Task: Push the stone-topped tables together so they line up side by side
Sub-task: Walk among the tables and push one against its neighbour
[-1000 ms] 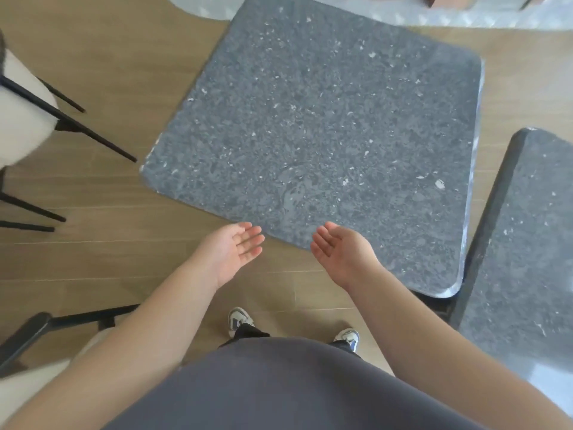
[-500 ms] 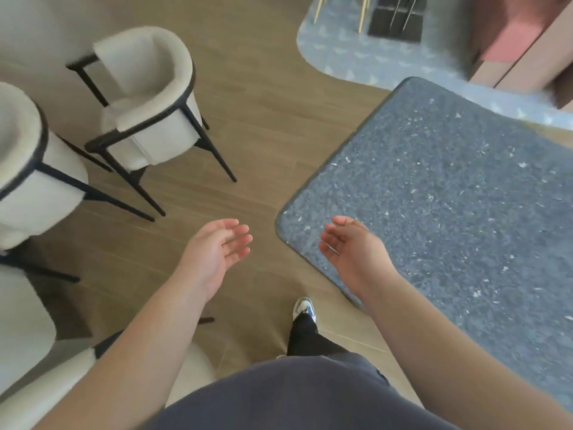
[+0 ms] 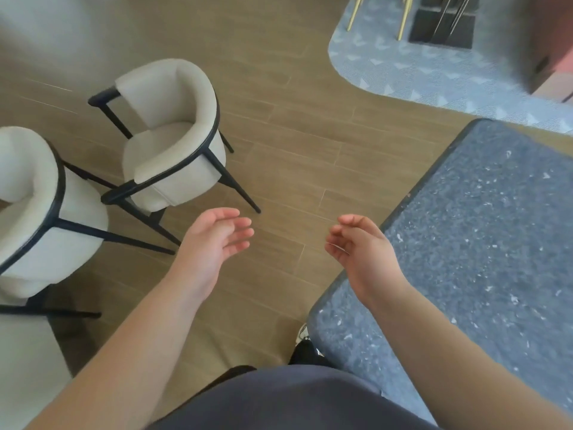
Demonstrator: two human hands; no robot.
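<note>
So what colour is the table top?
Dark grey-blue stone with white flecks, seen in the head view.

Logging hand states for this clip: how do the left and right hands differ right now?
The left hand hangs over bare wood floor, while the right hand is at the stone-topped table's edge. The left hand's fingers are nearly straight; the right hand's curl more. Both are palm-inward, hold nothing and touch nothing.

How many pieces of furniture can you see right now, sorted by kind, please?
Stone-topped table: 1
Cream armchairs, near and far: 2
Gold-legged piece on the rug, only legs showing: 1
Total: 4
</note>
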